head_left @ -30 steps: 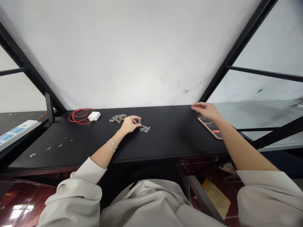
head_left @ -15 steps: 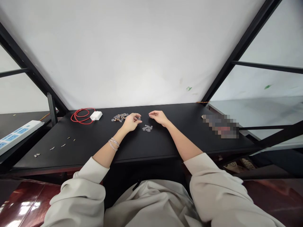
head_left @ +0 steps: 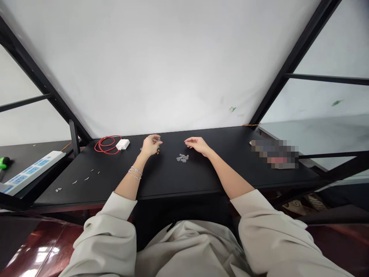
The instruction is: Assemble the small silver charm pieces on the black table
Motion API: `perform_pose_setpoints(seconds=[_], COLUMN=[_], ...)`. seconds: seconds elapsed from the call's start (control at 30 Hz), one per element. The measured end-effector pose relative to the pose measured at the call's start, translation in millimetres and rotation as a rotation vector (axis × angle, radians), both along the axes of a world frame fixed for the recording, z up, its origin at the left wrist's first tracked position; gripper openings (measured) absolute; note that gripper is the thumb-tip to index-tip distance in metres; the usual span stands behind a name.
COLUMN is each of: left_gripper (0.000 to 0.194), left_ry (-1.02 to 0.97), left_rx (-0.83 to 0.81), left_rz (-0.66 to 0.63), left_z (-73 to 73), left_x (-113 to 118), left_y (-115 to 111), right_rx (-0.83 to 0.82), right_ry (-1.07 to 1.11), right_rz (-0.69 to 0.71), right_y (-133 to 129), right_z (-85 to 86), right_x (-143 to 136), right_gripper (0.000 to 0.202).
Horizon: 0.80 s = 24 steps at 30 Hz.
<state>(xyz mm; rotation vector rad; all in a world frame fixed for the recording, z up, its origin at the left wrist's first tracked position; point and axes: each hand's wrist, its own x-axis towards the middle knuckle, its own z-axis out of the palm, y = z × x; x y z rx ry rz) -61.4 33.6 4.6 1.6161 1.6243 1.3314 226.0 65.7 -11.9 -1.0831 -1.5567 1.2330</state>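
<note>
The left hand (head_left: 150,145) sits over the far pile of small clear pieces (head_left: 157,151), fingers curled around it; whether they actually grip one I can't tell. The right hand (head_left: 198,144) rests loose and empty, just beside the nearer cluster (head_left: 182,157) on the black bench (head_left: 201,173). The pieces are tiny and light, so a careless sweep of either wrist could scatter them toward the bench edge, or mix the two piles together.

The person wore a loose, pale grey top, its sleeves (head_left: 115,231) pushed up the forearms, and thin silver bracelets (head_left: 135,172) on the left wrist.
</note>
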Motion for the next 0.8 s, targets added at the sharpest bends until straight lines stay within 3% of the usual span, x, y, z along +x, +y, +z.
perform_pose_setpoints(seconds=[0.4, 0.8], left_gripper=[0.029, 0.029], left_ry=[0.082, 0.057], left_rx=[-0.012, -0.034], left_rz=[0.088, 0.075], left_z=[0.6, 3.8], left_x=[-7.4, -8.3], left_y=[1.3, 0.7], right_rx=[0.001, 0.016], right_ry=[-0.052, -0.093], right_rz=[0.012, 0.049], right_y=[-8.8, -2.4], right_z=[9.8, 3.7], right_x=[-1.7, 1.5], right_gripper=[0.007, 0.010])
